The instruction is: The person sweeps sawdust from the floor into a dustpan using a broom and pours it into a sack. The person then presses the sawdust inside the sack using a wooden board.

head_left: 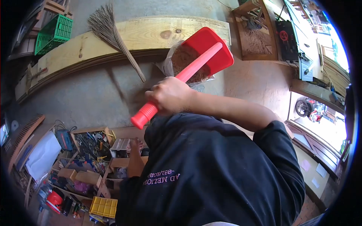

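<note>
My right hand is wrapped round the long handle of a red dustpan. The ribbed grip end of the handle sticks out below my fist. The dustpan's tray is tilted over a pale plastic-lined container of brown sawdust, hiding part of its mouth. Low at my left side, my left hand hangs with fingers apart, near a compartmented shelf of tools. It appears to hold nothing.
A stick broom leans across long wooden planks. Beyond lie a green crate and a wooden frame with sawdust. To my left are a tool box and a yellow basket. A motorcycle stands outside the doorway.
</note>
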A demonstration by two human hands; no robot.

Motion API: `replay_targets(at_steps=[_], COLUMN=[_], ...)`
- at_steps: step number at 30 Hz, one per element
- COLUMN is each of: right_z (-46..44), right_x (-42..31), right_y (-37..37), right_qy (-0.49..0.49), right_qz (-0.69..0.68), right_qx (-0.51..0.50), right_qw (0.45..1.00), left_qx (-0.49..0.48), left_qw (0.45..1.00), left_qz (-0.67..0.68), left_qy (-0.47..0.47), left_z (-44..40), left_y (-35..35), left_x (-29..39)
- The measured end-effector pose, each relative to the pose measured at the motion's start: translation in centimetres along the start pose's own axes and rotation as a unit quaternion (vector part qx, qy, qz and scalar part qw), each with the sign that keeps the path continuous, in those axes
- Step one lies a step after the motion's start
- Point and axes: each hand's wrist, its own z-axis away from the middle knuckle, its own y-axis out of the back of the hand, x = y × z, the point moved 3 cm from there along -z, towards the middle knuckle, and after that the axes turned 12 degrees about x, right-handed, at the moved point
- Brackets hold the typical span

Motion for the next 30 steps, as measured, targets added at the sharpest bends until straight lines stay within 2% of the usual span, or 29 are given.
replay_targets(at_steps=[3,5,8,13,22,25,30], right_z=[-0.5,-1.1,-0.8,-1.8,-3.1,-3.3,-2.7], right_x=[-0.9,-1.4,-2.4,-4.0,-5.7,-5.3,-4.1], right_y=[-0.7,-1.5,-2.4,-3.2,-4.6,-5.0,-6.9], right_qy=[-0.004,0.000,0.030,0.029,0.029,0.022,0.020], right_qz=[0.010,0.029,0.019,0.043,0.035,0.041,0.049], right_qx=[-0.037,-0.062,-0.023,-0.042,-0.036,-0.034,-0.040], right_qw=[0.999,0.998,0.999,0.998,0.998,0.998,0.998], left_qx=[-0.061,-0.062,-0.083,-0.104,-0.082,-0.060,-0.087], left_qw=[0.993,0.974,0.952,0.961,0.984,0.988,0.981], left_qz=[0.058,0.034,-0.008,-0.007,-0.001,-0.022,-0.008], left_qy=[-0.085,-0.217,-0.296,-0.255,-0.156,-0.142,-0.173], left_z=[2.9,8.7,18.9,17.1,3.5,3.3,14.7], left_y=[-3.6,-5.1,-5.5,-5.0,-0.9,-0.7,-2.0], left_x=[3.1,6.7,11.2,12.4,8.1,8.5,12.1])
